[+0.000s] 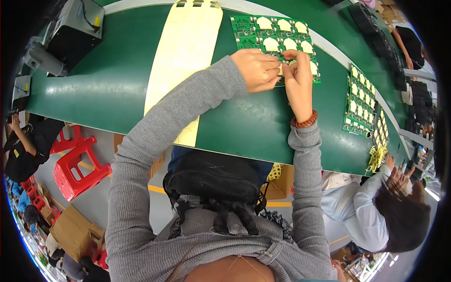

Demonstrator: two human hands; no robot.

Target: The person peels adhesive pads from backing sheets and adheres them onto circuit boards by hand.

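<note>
A panel of green circuit boards lies on the bench, with pale yellow arrow-shaped pieces stuck on most of its units. The two units at its left end show bare green board. Over the panel's lower edge, my left hand is closed, fingers curled and pressed together; whatever it pinches is hidden. My right hand, below a brown coil bracelet, bends its thumb and forefinger toward the left fingertips. A bit of yellow shows between the hands. Beneath my left forearm runs a long pale yellow sheet.
Further right lie more board panels with yellow pieces, beside a bunch of yellow strips. A co-worker sits there. A grey-black box device stands at the far left. Red stools and cartons are on the floor.
</note>
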